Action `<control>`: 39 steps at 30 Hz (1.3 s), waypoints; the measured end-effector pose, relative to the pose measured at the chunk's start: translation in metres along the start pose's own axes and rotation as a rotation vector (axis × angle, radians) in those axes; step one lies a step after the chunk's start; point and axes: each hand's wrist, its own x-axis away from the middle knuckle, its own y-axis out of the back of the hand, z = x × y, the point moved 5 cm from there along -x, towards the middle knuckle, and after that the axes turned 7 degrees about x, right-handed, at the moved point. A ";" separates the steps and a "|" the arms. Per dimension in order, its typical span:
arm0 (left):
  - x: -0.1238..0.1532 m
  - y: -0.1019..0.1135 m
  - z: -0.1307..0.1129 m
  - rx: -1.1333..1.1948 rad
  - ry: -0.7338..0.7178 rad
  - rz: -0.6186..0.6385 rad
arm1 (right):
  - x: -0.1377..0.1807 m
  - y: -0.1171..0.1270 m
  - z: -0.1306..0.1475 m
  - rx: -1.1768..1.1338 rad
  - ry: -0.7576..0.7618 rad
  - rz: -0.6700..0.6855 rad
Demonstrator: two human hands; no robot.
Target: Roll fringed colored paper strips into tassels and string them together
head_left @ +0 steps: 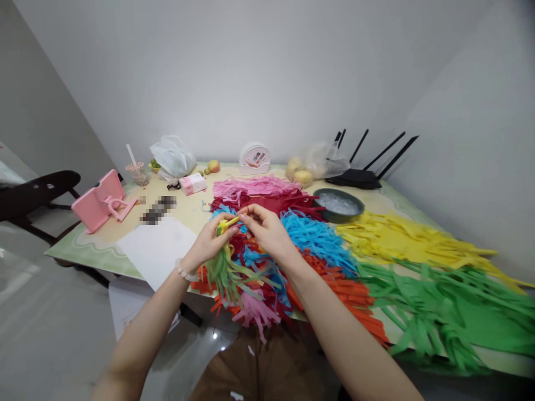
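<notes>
The narrow yellow fabric-like strip (229,224) is between your two hands, raised over the near edge of the table in the middle of the scene. Your left hand (209,239) has it pinched between thumb and fingers, and your right hand (267,228) seems to nip its right end between thumb and fingertip, though the exact contact is too small to make out. For good control, hold the left pinch firm and let the right fingertips do the fine work, with light, even tension so the strip neither twists nor tears. Just below your left hand hang pale green fabric-like strips (228,273), with soft pink strips (256,309) lower and nearer to you; these loose ends could snag, so it would help to hold them clear of your fingertips. Around and beyond your hands lie bright blue fringed pieces (313,234) and, nearer on the right, orange-red fringed pieces (338,292). Farther off are dark red fringe (273,205) and pink fringe (259,188). Yellow fringed material (397,236) and green fringed material (468,312) spread to the right, beside a round dark green bowl (334,218); a white paper sheet (161,248) lies on the left.
</notes>
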 end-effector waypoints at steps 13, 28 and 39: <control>0.001 0.044 0.029 0.101 0.148 0.020 | -0.009 0.043 0.016 0.443 0.180 -0.356; 0.003 0.019 -0.014 0.278 0.342 0.107 | 0.013 0.001 0.044 0.466 0.503 -0.001; 0.008 0.014 -0.020 0.290 0.277 -0.138 | 0.038 0.006 0.033 0.563 0.297 -0.097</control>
